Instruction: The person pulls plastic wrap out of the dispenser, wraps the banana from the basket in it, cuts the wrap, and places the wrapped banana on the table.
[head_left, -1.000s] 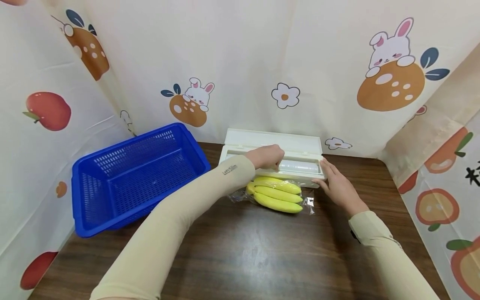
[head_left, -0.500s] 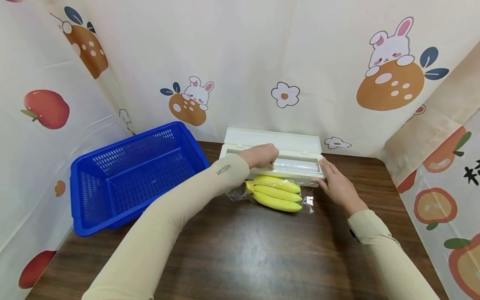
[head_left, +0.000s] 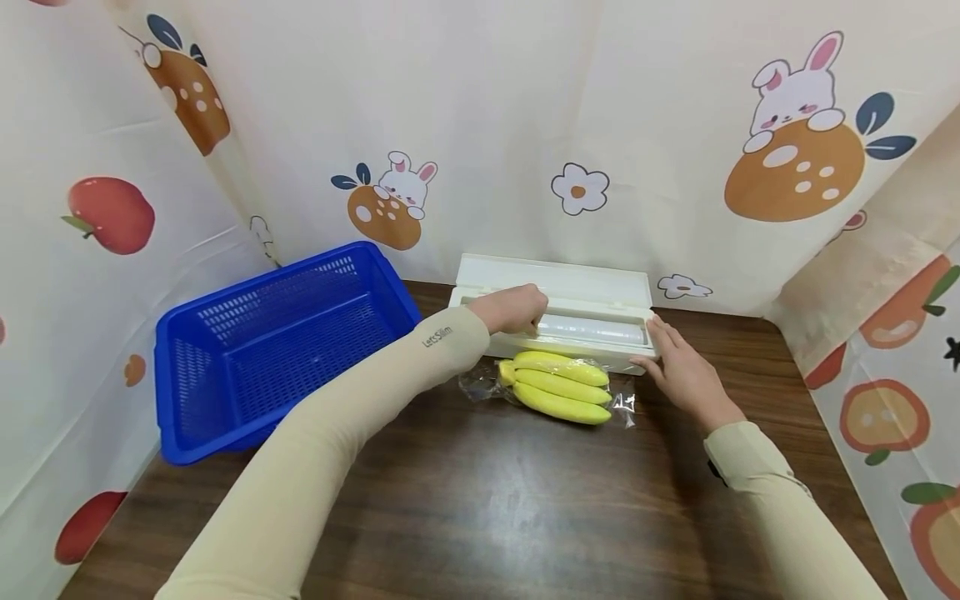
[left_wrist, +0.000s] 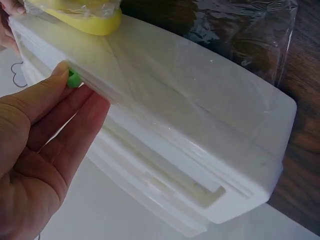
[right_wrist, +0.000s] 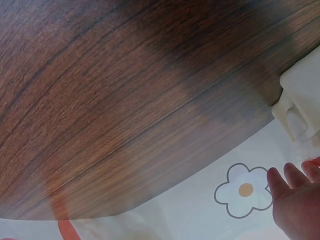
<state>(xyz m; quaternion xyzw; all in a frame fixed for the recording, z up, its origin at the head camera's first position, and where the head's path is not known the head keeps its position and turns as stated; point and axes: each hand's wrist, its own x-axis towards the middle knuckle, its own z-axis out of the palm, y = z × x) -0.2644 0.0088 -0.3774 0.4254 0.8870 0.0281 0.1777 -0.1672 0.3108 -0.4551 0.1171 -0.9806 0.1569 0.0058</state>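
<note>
A white cling film dispenser (head_left: 570, 357) stands on the table against the curtain, its lid (head_left: 555, 279) tipped back. The film roll (head_left: 592, 327) shows inside. My left hand (head_left: 513, 308) is over the dispenser's left half, thumb and fingers pinching a small green slider (left_wrist: 74, 79) on its edge, seen in the left wrist view. My right hand (head_left: 690, 375) rests against the dispenser's right end, fingers fairly straight on the side and thumb at the front corner. Just in front lies a bunch of yellow bananas (head_left: 562, 386) under clear film (head_left: 480, 385).
A blue perforated plastic basket (head_left: 172, 383) stands at the left, near my left sleeve. Printed curtains (head_left: 487, 125) enclose the back and sides of the dark wooden table (head_left: 510, 517).
My left hand has slid leftward along the dispenser, uncovering more of the film roll. My right hand has stayed at the right end, and the bananas have not moved.
</note>
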